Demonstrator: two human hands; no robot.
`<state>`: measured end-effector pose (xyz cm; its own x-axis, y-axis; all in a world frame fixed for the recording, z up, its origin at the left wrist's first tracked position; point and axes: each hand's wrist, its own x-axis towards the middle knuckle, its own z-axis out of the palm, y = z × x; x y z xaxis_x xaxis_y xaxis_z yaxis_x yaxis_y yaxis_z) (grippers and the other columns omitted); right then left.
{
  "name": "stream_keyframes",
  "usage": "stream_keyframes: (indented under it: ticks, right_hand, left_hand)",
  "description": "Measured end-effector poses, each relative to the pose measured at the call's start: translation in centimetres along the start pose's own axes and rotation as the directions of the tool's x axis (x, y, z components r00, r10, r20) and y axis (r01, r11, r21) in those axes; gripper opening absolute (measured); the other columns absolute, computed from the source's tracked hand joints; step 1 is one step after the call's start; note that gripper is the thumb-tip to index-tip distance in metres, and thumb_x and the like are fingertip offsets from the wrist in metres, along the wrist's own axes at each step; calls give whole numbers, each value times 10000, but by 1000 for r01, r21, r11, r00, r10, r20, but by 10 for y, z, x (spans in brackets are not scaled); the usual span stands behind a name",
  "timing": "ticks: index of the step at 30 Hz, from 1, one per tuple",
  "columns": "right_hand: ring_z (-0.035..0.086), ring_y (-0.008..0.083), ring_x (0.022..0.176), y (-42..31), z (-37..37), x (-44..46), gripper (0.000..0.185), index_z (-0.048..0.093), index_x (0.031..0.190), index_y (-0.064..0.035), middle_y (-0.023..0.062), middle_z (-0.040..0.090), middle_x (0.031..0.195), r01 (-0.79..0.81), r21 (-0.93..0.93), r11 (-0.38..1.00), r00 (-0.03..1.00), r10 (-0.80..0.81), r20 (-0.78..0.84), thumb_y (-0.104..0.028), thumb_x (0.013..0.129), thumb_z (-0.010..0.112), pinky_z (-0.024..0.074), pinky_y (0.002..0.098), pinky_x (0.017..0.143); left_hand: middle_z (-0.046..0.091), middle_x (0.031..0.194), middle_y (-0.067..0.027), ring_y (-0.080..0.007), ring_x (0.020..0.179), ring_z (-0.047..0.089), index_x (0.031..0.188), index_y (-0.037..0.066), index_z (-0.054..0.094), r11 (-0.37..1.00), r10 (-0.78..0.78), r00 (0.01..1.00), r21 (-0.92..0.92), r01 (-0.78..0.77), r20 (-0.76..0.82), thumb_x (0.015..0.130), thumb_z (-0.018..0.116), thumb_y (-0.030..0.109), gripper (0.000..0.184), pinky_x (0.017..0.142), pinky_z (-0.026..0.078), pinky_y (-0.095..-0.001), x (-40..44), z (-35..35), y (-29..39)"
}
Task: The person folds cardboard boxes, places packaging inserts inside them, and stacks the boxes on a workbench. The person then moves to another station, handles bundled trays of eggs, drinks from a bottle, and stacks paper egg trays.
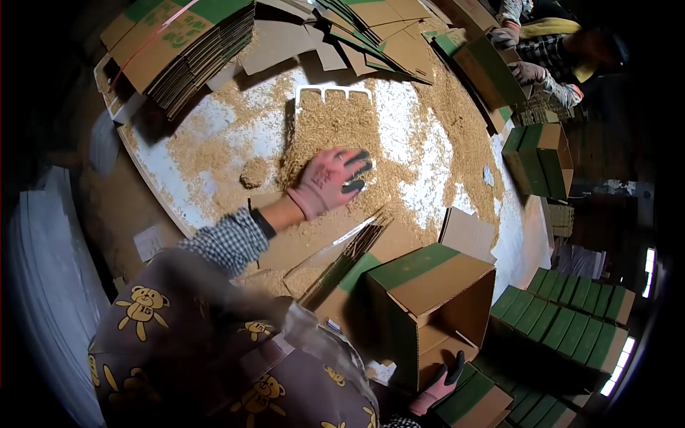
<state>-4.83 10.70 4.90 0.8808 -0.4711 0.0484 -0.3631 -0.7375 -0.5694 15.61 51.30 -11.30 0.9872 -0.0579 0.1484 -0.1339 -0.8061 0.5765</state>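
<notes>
Head view showed the left hand [328, 182], in a pink glove with dark fingertips, lying palm down on a heap of straw-coloured shavings [335, 128] in a white slotted tray [334, 89], between the near and far edges of the surface [399, 118]. Its grip was loosely spread with fingers slightly bent; whether it pinched any shavings could not be told. The right hand [437, 391] was at the lower rim of an open carton [435, 274] by the near right corner, thumb and finger parted; how firmly it had hold could not be told. For handling this loose filling well, a broad, light palm seemed best, with even pressure across the tray's width so that less would spill past its sides; steadying the carton with its mouth clear looked sensible too. As for writing, the left glove's back bore dark lettering too distorted to read, the flattened cartons [182, 50] at the far left corner carried illegible green print, and bears on the brown apron [207, 342] showed "15". No brand was readable.
</notes>
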Motion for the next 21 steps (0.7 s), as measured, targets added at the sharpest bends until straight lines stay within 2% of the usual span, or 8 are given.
stream_keyframes:
  ticks: [4, 6, 8, 11, 15, 18, 20, 21]
  right_hand:
    - [530, 236, 1136, 12, -4, 2, 489, 527, 1257, 44, 128, 557, 1271, 5, 53, 999, 1000, -6, 20, 1, 778, 436, 378, 339, 994]
    - [532, 229, 1134, 5, 3, 4, 493, 530, 1255, 45, 136, 563, 1263, 9, 105, 994, 1000, -11, 21, 20, 772, 434, 378, 341, 998]
    - [534, 227, 1131, 3, 6, 0, 497, 531, 1256, 43, 139, 565, 1258, 10, 111, 994, 1000, -9, -3, 29, 770, 432, 378, 340, 998]
    - [536, 220, 1130, 5, 4, 13, 508, 532, 1261, 37, 136, 570, 1253, -30, 126, 992, 1000, 30, 3, 50, 764, 430, 373, 325, 1000]
    - [531, 205, 1143, 22, -5, 26, 547, 518, 1283, 22, 111, 555, 1287, -24, 133, 991, 998, 16, 63, 97, 746, 449, 367, 302, 1001]
    - [517, 201, 1172, 23, -7, 43, 578, 501, 1307, 2, 110, 546, 1300, 64, 35, 997, 983, -69, 168, 116, 740, 495, 364, 300, 1016]
    - [512, 199, 1186, 23, -10, 49, 586, 495, 1318, -13, 105, 545, 1305, 105, 16, 994, 970, -106, 220, 114, 746, 520, 367, 300, 1020]
    - [511, 200, 1190, 20, -13, 49, 592, 493, 1323, -22, 103, 545, 1307, 110, 34, 993, 965, -115, 237, 113, 748, 529, 369, 300, 1019]
  left_hand:
    - [211, 1531, -114, -314, 1421, 162, 1438, 274, 327, 822, 140, 833, 406, -399, 535, 932, 304, 578, 590, 1156, 76, -500, 57, -34, -72]
    - [242, 1516, -130, -327, 1398, 219, 1459, 203, 273, 720, -132, 938, 681, -130, 319, 942, 360, 500, 603, 1151, 136, -489, 112, -31, -110]
    - [305, 1453, -210, -364, 1345, 302, 1420, 100, 324, 816, -246, 965, 556, 159, 86, 894, 507, 459, 663, 1096, 269, -468, 137, -43, -131]
    - [473, 1359, -197, -343, 1221, 486, 1394, 71, 382, 870, -461, 810, 365, 332, 363, 807, 531, 632, 826, 1025, 385, -377, 135, -46, -137]
    - [465, 1375, -190, -322, 1239, 478, 1375, 72, 435, 885, -466, 641, 307, 351, 610, 735, 559, 715, 916, 1047, 367, -371, 109, -65, -203]
    - [421, 1422, -158, -289, 1230, 483, 1393, 80, 416, 944, -316, 776, 263, 200, 545, 785, 624, 593, 822, 1040, 369, -358, 59, -88, -196]
    - [435, 1410, -106, -220, 1187, 499, 1400, 83, 408, 883, -200, 866, -299, 362, 458, 812, 684, 450, 745, 1012, 380, -327, 31, -120, -160]
    - [619, 1086, -95, -146, 994, 567, 1401, 101, 417, 782, -182, 859, -459, 421, 478, 810, 712, 378, 716, 878, 461, -284, 22, -127, -148]
